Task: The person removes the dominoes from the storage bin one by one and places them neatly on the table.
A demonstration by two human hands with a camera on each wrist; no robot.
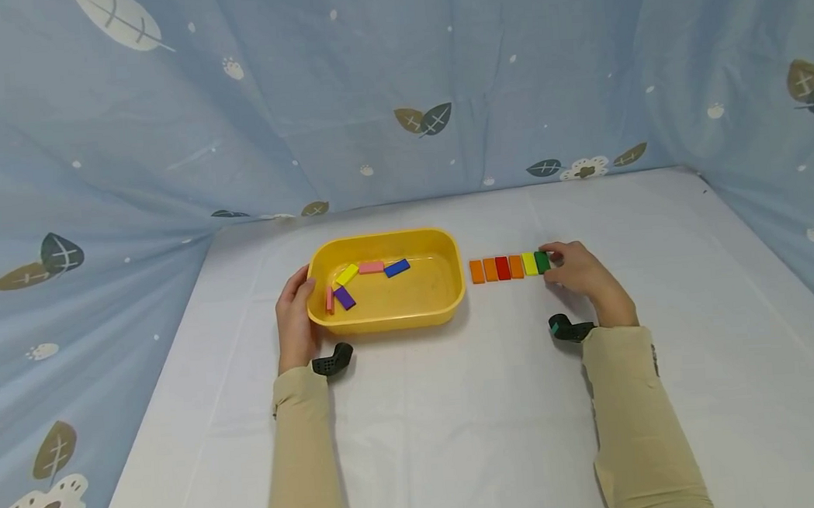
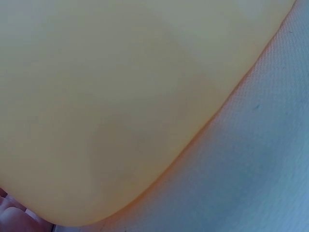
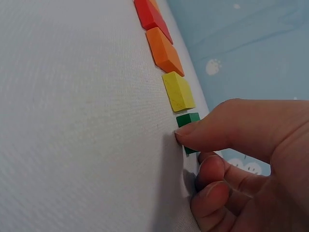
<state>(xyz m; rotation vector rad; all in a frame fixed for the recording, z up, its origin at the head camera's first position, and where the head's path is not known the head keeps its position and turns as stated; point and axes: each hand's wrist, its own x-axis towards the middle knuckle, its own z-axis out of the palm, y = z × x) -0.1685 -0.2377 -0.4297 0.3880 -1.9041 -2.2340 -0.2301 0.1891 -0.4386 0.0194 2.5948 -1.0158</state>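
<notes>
My right hand (image 1: pixel 579 274) pinches a green block (image 1: pixel 542 262) between thumb and fingers at the right end of a row. Beside it in the row lie a yellow block (image 1: pixel 530 263), a red block (image 1: pixel 503 268) and several orange blocks (image 1: pixel 476 271). In the right wrist view the thumb partly covers the green block (image 3: pixel 188 118). My left hand (image 1: pixel 294 319) grips the left end of a yellow tub (image 1: pixel 411 321), whose wall (image 2: pixel 120 96) fills most of the left wrist view. Inside lie pink (image 1: pixel 371 268), yellow (image 1: pixel 347 275), blue (image 1: pixel 397 268) and purple blocks (image 1: pixel 343 297).
A white cloth (image 1: pixel 459 422) covers the table. Behind it and along both sides hangs a blue patterned curtain (image 1: pixel 340 79). A black camera mount (image 1: pixel 333 360) sits at the left wrist, another mount (image 1: pixel 569 328) at the right.
</notes>
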